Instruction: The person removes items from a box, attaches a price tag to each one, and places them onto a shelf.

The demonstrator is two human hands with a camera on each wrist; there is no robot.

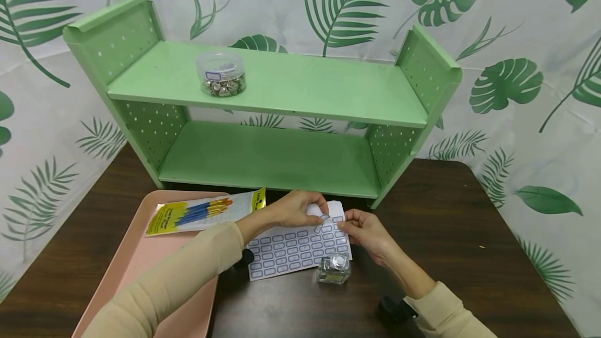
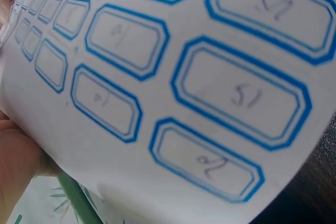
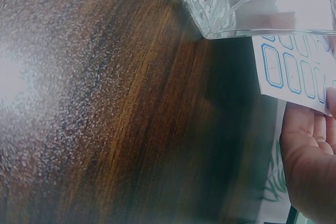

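Observation:
A white sheet of blue-bordered sticker labels (image 1: 281, 254) lies on the dark table, its right part lifted and bent. My left hand (image 1: 296, 210) reaches over the top of the sheet, thumb and forefinger pinching a small label (image 1: 319, 227) that stands up from it. On the other side, my right hand (image 1: 368, 233) grips the sheet's right edge between thumb and fingers. The right wrist view shows these fingers (image 3: 310, 129) under the sheet's corner. Handwritten marks show on several labels (image 2: 126, 40). A small clear glass jar (image 1: 334, 270) stands at the sheet's lower right edge.
A pink tray (image 1: 141, 254) at left bears a packet of paintbrushes (image 1: 202, 213). Behind the sheet stands a green two-tier shelf (image 1: 281, 155). On its upper tier sits a labelled clear round tub (image 1: 220, 74) of small metallic pieces.

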